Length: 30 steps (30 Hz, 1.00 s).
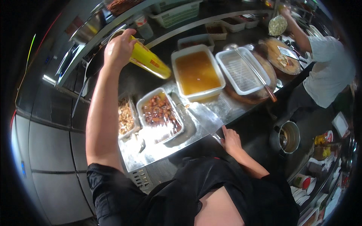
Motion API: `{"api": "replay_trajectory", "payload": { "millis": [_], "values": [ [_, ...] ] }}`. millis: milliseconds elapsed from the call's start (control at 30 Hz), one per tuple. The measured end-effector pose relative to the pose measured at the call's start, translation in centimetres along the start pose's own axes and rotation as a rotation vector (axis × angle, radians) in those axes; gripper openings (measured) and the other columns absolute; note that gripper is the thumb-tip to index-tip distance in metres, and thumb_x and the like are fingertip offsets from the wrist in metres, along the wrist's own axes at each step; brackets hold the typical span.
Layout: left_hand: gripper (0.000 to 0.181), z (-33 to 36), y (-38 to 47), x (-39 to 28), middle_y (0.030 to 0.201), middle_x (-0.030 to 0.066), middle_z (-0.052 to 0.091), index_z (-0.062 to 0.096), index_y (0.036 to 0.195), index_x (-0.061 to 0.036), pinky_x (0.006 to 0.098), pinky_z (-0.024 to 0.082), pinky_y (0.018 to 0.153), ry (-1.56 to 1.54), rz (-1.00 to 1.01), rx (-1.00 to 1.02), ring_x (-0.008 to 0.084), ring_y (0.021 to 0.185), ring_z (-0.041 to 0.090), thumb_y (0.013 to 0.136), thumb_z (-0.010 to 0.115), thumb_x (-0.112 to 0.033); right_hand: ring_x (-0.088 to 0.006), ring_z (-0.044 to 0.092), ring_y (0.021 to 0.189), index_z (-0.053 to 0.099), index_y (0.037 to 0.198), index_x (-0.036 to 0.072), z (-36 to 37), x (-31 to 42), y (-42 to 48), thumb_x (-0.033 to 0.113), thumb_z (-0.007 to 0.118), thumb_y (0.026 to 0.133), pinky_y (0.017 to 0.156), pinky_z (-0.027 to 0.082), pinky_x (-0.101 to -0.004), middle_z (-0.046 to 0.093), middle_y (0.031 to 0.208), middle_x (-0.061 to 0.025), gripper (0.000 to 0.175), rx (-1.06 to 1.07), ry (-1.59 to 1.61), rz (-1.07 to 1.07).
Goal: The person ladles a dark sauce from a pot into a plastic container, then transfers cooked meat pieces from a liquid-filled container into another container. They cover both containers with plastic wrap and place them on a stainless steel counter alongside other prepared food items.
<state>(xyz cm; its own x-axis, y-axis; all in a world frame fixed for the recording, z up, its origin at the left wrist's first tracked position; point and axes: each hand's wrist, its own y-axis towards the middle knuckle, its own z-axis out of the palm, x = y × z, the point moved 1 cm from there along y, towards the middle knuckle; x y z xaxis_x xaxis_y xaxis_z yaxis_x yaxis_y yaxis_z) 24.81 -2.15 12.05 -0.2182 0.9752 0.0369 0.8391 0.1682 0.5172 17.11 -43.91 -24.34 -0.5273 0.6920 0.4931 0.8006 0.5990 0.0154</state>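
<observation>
My left hand (119, 50) grips one end of a long yellow plastic-wrapped roll or tube (150, 60), raised and tilted above the back left of the steel table (158, 154). My right hand (232, 141) is closed on the handle of a wide-bladed metal spatula or cleaver (208, 118) at the table's front edge. Beyond the blade stands a white tub of amber liquid (198, 72). Left of it are a white tub of reddish-brown pieces (161, 115), partly under shiny clear film, and a container of light-brown pieces (125, 117).
Right of the liquid tub, a white basket (243, 70) with a long-handled ladle (254, 70) across it rests on a round board. A co-worker (325, 67) stands at the far right, holding a bag. A pot (288, 137) stands lower right. A steel shelf (169, 35) runs behind.
</observation>
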Motion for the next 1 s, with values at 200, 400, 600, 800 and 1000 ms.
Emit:
{"api": "replay_trajectory", "payload": {
  "millis": [200,400,600,800,1000],
  "values": [
    [0.037,9.9,4.7,0.1,0.106,0.0152,0.070,0.059,0.127,-0.0172,0.0433,0.050,0.088,0.050,0.066,0.139,0.0319,0.102,0.066,0.090,0.063,-0.019,-0.0386,0.056,0.107,0.044,0.140,0.001,-0.1,-4.5,-7.1,0.011,0.068,0.081,0.092,0.046,-0.0465,0.057,0.115,-0.0216,0.064,-0.089,0.046,0.266],
    [0.039,12.6,6.9,3.3,0.108,0.0152,0.070,0.057,0.128,-0.0161,0.0429,0.046,0.093,0.051,0.070,0.119,0.0304,0.108,0.065,0.090,0.061,-0.016,-0.0407,0.055,0.108,0.043,0.140,-0.001,0.8,-4.3,-10.3,0.009,0.067,0.081,0.093,0.047,-0.0451,0.055,0.119,-0.0233,0.064,-0.145,0.089,0.318],
    [0.039,14.7,6.7,5.1,0.105,0.0160,0.070,0.059,0.126,-0.0136,0.0427,0.053,0.083,-0.211,0.085,-0.106,0.0341,0.098,0.067,0.089,0.065,-0.021,-0.0422,0.051,0.114,0.041,0.140,-0.001,-1.0,1.0,-5.0,0.010,0.063,0.085,0.097,0.043,-0.0441,0.052,0.122,-0.0245,0.060,-0.164,0.130,0.298],
    [0.040,11.1,4.3,4.5,0.101,0.0197,0.069,0.064,0.120,-0.0084,0.0472,0.049,0.090,-0.103,0.062,-0.105,0.0377,0.098,0.065,0.081,0.063,-0.018,-0.0368,0.060,0.099,0.055,0.125,0.000,1.1,7.8,1.1,0.006,0.065,0.084,0.084,0.050,-0.0393,0.059,0.109,-0.0187,0.043,-0.235,0.340,0.217],
    [0.050,10.9,1.4,6.6,0.131,0.0194,0.057,0.062,0.122,-0.0069,0.0445,0.042,0.106,-0.295,0.312,-0.495,0.0367,0.123,0.052,0.073,0.075,-0.014,-0.0362,0.055,0.120,0.051,0.131,-0.003,6.1,13.7,8.3,0.015,0.063,0.092,0.100,0.045,-0.0397,0.055,0.131,-0.0215,0.045,-0.018,0.451,0.095]
  ]
}}
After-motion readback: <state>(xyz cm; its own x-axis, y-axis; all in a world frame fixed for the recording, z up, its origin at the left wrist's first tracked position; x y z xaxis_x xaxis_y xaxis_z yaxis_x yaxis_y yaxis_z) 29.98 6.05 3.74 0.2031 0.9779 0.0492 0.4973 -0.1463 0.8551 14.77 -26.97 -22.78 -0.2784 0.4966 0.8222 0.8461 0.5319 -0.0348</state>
